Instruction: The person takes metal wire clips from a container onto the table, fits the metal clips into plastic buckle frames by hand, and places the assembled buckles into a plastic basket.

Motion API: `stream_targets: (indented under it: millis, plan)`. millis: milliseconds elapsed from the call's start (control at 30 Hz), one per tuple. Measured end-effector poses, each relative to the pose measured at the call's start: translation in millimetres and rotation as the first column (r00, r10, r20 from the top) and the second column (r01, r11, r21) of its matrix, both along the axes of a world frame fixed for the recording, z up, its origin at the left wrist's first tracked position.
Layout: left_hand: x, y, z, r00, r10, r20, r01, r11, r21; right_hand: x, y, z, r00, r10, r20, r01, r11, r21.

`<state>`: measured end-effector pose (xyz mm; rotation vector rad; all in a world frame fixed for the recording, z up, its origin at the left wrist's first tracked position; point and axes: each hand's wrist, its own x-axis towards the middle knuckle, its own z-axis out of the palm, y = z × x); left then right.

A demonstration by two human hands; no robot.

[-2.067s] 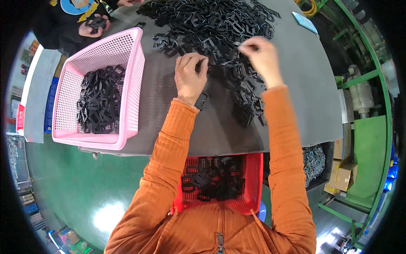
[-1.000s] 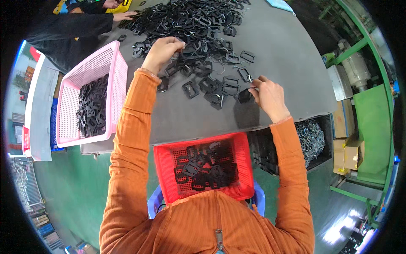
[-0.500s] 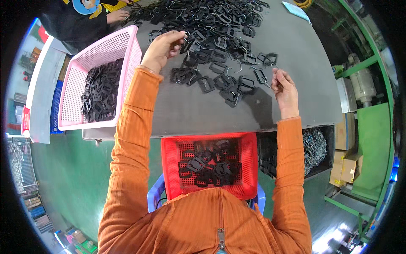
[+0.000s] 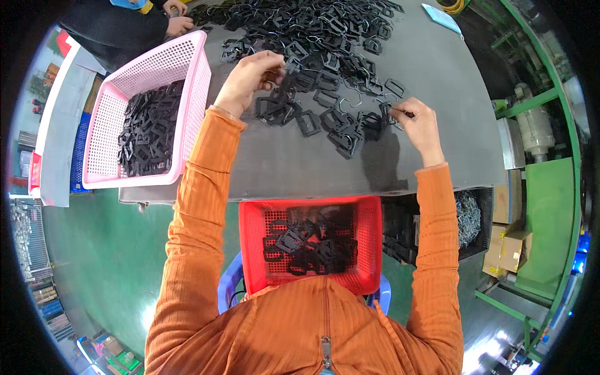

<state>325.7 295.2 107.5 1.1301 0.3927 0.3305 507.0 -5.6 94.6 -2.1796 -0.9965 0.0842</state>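
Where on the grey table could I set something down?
Bare on the table: front strip between the loose black frames and near edge; right side between the right hand and right edge. Crowded: far middle, under the black pile.

Bright light; beyond the red basket [image 4: 251, 250] a soft shadow [image 4: 382, 164] darkens the grey table [image 4: 453, 134], far right of the basket glare whitens the floor [image 4: 487, 351]; well out from the basket, fisheye distortion bends edges
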Motion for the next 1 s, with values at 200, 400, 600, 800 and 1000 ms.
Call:
stream_targets:
  millis: [200, 400, 600, 800, 1000]
  plan:
    - [0.1, -38.4, 31.3, 0.960, 0.275, 0.049, -0.192, 0.523, 0.830, -3.9, -6.8, 13.7, 0.961, 0.014, 0.275, -0.007, 1.000, -0.029]
    - [16.9, -38.6, 38.5, 0.969, 0.232, -0.084, 0.066, 0.084, 0.994, 10.5, -31.1, -8.0, 0.979, -0.073, 0.190, 0.099, 0.987, -0.127]
    - [24.4, -2.5, 17.5, 0.955, -0.115, -0.273, 0.115, 0.993, -0.017, 13.7, -37.8, -6.3, 0.914, -0.093, -0.394, 0.117, 0.992, 0.037]
    - [28.5, -15.7, -20.7, 0.900, 0.088, -0.427, 0.144, 0.865, 0.481, 12.0, -39.8, 0.8, 0.681, 0.082, -0.728, 0.222, 0.924, 0.312]
    - [34.1, -60.5, 8.7, 0.931, 0.332, -0.150, 0.027, 0.346, 0.938, 8.0, -23.0, 5.4, 0.827, 0.020, -0.562, 0.113, 0.973, 0.201]
